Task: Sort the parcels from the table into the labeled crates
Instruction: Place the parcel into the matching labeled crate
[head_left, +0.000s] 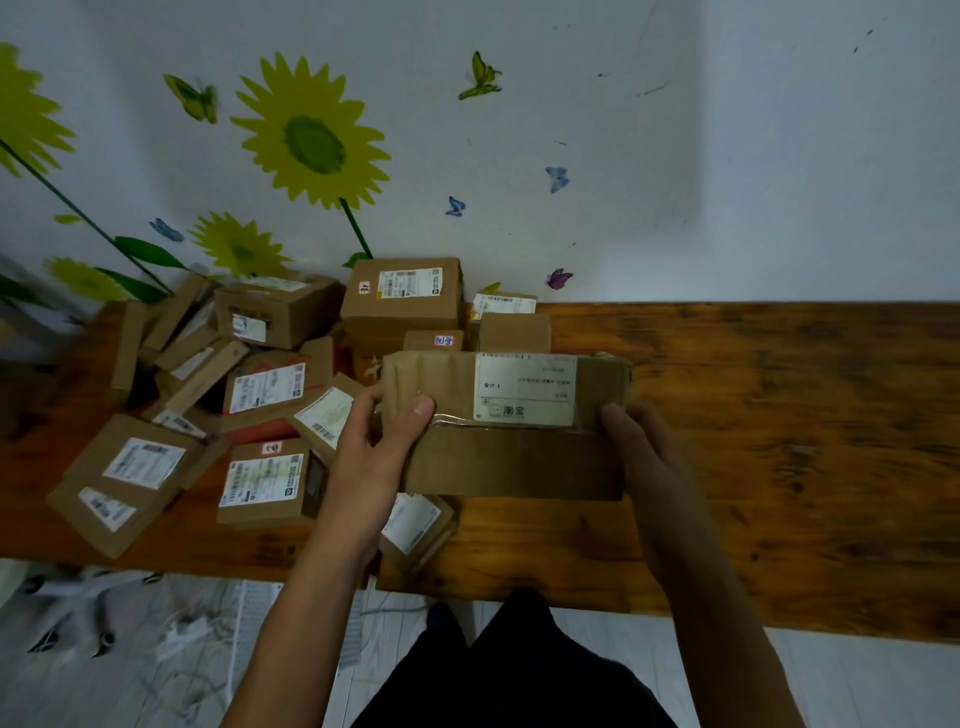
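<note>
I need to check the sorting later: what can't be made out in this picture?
- Labeled crates: none shows in the head view.
- Label on the held parcel: print too dim and small to read.
- Right hand: fingers hidden behind the parcel.
- Parcel under the left hand: partly covered by the arm.

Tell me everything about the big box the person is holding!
The held parcel is a wide, flat brown cardboard box, a bit creased, sealed with clear tape along its middle. A white shipping label sits on its upper right part, its print too blurry to read. Both hands hold it above the wooden table: the left hand grips its left end, thumb on top, and the right hand grips its right end. It is roughly level, tipped toward the camera.
</note>
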